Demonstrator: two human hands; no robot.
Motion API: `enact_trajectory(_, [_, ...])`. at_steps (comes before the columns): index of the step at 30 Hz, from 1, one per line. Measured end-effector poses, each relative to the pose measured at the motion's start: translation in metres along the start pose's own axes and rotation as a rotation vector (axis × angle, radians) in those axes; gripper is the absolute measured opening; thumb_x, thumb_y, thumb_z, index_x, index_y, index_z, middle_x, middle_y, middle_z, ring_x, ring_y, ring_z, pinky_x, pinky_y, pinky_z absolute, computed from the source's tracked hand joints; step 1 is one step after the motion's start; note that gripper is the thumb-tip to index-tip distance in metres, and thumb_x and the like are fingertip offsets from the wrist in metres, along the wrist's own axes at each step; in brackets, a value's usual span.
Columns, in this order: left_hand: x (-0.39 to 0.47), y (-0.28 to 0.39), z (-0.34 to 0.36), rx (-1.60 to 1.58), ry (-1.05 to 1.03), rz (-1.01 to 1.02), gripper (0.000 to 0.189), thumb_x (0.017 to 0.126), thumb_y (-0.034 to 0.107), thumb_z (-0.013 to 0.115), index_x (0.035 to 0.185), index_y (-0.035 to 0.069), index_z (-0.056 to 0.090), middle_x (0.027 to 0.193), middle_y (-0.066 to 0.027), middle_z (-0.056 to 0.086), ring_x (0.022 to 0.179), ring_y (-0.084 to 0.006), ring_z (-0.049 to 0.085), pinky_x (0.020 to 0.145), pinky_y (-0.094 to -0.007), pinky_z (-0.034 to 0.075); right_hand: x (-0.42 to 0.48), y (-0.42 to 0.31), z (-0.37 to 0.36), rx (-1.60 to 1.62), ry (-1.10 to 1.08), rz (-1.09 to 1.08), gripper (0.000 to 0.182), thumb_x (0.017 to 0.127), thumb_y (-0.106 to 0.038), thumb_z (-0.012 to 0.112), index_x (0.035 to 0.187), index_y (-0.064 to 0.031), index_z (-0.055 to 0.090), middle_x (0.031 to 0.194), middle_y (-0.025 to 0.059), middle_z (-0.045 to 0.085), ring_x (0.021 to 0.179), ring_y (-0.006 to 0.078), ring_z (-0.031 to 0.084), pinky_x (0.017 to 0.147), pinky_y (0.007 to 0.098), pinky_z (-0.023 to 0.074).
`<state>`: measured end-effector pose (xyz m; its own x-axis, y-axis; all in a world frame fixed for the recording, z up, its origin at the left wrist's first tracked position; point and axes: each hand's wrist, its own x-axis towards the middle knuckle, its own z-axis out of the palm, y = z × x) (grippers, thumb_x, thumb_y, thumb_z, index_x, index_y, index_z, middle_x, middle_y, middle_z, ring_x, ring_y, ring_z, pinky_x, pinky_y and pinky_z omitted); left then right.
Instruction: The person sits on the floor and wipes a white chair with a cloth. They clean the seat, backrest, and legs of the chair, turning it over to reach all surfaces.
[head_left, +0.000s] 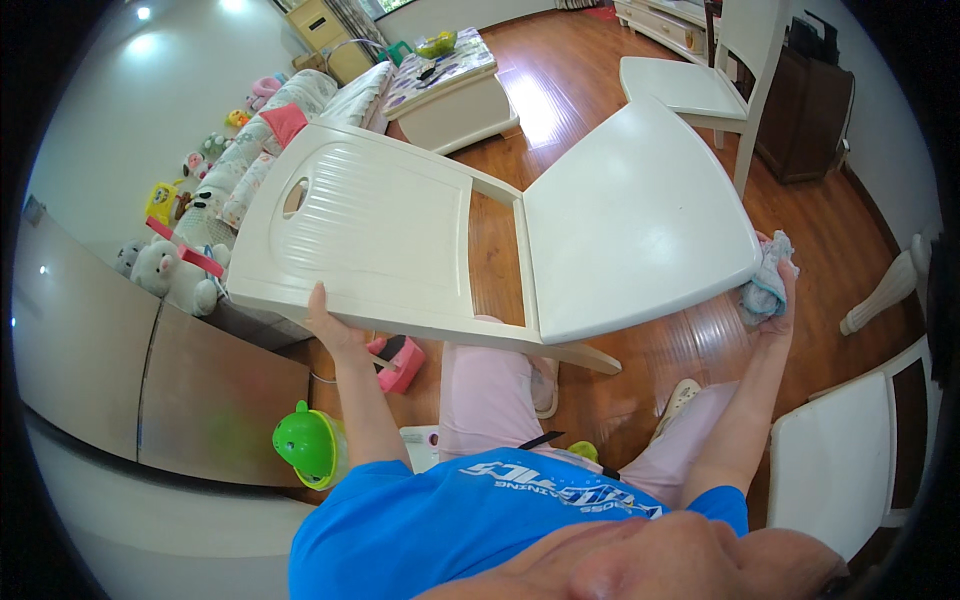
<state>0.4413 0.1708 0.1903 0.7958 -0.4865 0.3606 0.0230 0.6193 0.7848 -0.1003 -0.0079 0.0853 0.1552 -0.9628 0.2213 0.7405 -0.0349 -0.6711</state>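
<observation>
A white wooden chair (637, 225) is tilted in front of me, its slatted backrest (375, 217) to the left and its smooth seat to the right. My left hand (330, 326) grips the near side rail of the backrest, thumb on top and fingers hidden beneath. In my right hand (780, 300) is a crumpled grey-blue cloth (766, 281), pressed at the front edge of the seat. Some of the right fingers are hidden behind the cloth. One chair leg (592, 358) points out below the seat.
A pink dustpan (401, 365) and a green-lidded bin (307, 446) stand by my left side. Another white chair (832, 450) is at the lower right, a further chair (682, 82) beyond. A sofa with plush toys (180, 274) lines the left; a low table (450, 97) stands behind.
</observation>
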Motion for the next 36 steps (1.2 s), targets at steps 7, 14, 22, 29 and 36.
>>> enact_trajectory(7, [0.015,-0.009,-0.006,-0.026,-0.114,0.048,0.058,0.082,0.025,0.057,0.131,-0.002,0.041,0.124,-0.0137,0.050,0.115,-0.0266,0.049,0.094,-0.0412,0.042,-0.010,-0.003,-0.001,0.076,0.002,-0.036,0.061,0.082,-0.039,0.061,0.127,-0.0005,0.046,0.120,0.0114,0.056,0.112,0.0226,0.053,0.098,0.0345,0.0419])
enact_trajectory(14, [0.019,-0.009,-0.001,0.012,-0.103,0.044,0.059,0.082,0.024,0.056,0.130,-0.005,0.040,0.123,-0.0161,0.050,0.112,-0.0286,0.052,0.092,-0.0413,0.044,-0.038,-0.005,0.009,0.172,0.002,-0.013,0.064,0.081,-0.038,0.062,0.130,-0.0016,0.042,0.123,0.0119,0.053,0.114,0.0236,0.052,0.096,0.0356,0.0445])
enact_trajectory(22, [0.025,-0.018,0.007,-0.074,-0.096,0.020,0.055,0.082,0.019,0.054,0.129,-0.007,0.041,0.122,-0.0147,0.051,0.111,-0.0269,0.052,0.092,-0.0394,0.044,-0.043,-0.007,0.006,0.065,0.031,-0.037,0.066,0.081,-0.041,0.059,0.131,-0.0011,0.041,0.125,0.0119,0.052,0.115,0.0242,0.051,0.100,0.0367,0.0408])
enact_trajectory(29, [0.049,-0.039,-0.027,-0.108,-0.028,-0.016,0.055,0.083,0.020,0.053,0.130,-0.005,0.041,0.123,-0.0147,0.051,0.112,-0.0272,0.052,0.093,-0.0397,0.044,-0.044,-0.005,0.026,0.032,0.013,-0.021,0.071,0.079,-0.042,0.061,0.132,0.0003,0.041,0.125,0.0119,0.051,0.118,0.0233,0.049,0.103,0.0356,0.0367])
enact_trajectory(36, [0.050,-0.048,-0.035,-0.047,0.055,0.008,0.054,0.089,0.027,0.052,0.131,-0.004,0.040,0.125,-0.0172,0.051,0.115,-0.0297,0.051,0.095,-0.0436,0.044,-0.040,-0.002,0.026,-0.021,-0.043,-0.009,0.076,0.076,-0.043,0.065,0.133,0.0003,0.039,0.126,0.0117,0.051,0.118,0.0227,0.048,0.104,0.0352,0.0348])
